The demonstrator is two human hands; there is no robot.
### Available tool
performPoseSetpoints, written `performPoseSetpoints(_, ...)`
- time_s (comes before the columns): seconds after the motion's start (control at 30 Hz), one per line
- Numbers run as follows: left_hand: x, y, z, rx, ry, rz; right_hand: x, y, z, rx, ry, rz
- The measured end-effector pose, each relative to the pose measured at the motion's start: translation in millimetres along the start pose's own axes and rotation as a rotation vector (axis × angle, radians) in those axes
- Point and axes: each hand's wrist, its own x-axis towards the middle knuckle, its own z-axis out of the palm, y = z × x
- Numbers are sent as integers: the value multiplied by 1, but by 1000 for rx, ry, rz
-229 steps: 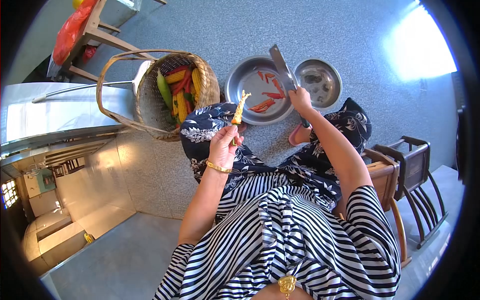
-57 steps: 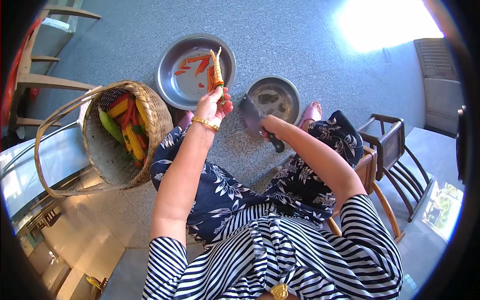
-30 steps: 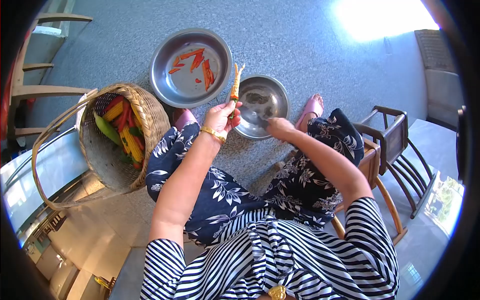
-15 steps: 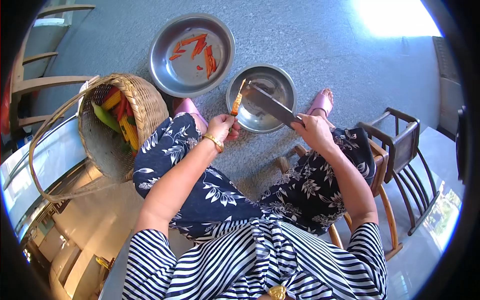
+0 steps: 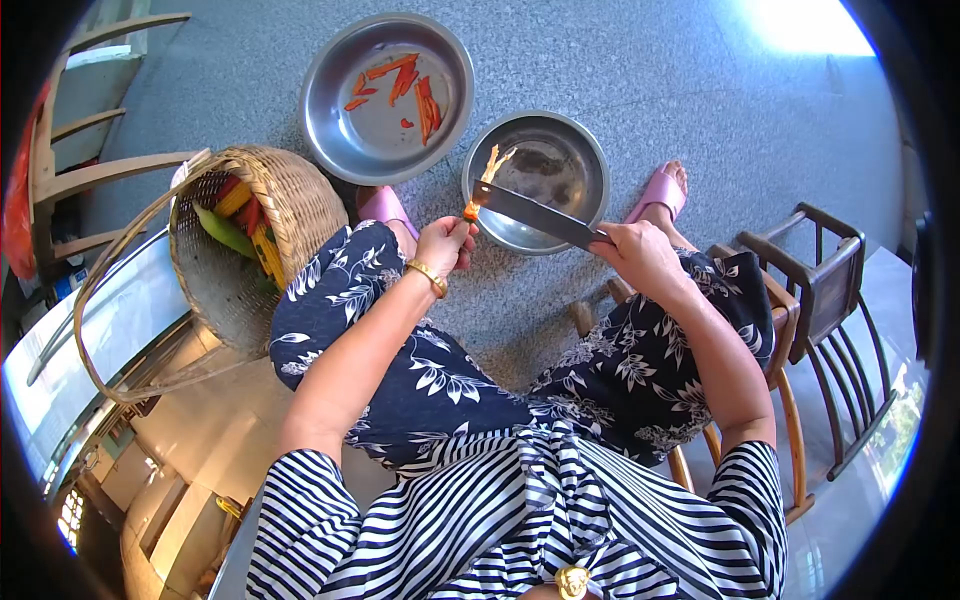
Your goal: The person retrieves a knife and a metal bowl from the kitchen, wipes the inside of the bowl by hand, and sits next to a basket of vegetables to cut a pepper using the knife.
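My left hand [image 5: 443, 246] pinches the stem end of a split chili pepper [image 5: 490, 172]; its pale inner part points up and forks at the tip. My right hand [image 5: 640, 260] grips the handle of a broad-bladed knife [image 5: 540, 214]. The blade's far end lies against the pepper, just above my left fingertips. Below them on the floor is the smaller metal basin [image 5: 600, 170], dark and wet-looking inside. Red pepper strips [image 5: 428, 108] lie in the larger metal basin [image 5: 462, 70] beyond it.
On the left a wicker basket [image 5: 305, 205] lies tilted, holding red and yellow peppers and a long green vegetable [image 5: 222, 232]. Wooden stools [image 5: 835, 285] stand to the right. A wooden chair [image 5: 110, 175] is at the far left. My feet in pink slippers [image 5: 660, 195] flank the smaller basin.
The knife blade has swung left and down onto the pepper near its stem end. The pepper's tip now shows a fork. The view has shifted slightly.
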Motion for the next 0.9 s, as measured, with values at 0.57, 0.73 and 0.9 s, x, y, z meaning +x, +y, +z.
performPoseSetpoints(0.57, 9, -7, 13, 33, -112, 0, -2, 15, 0, 15, -162, 74)
performPoseSetpoints(0.73, 10, -6, 15, 82, -119, 108, -1, 20, -13, 120, -190, 64)
performPoseSetpoints(0.9, 11, -13, 13, -6, -170, 59, 3, 16, -22, 86, -381, 182)
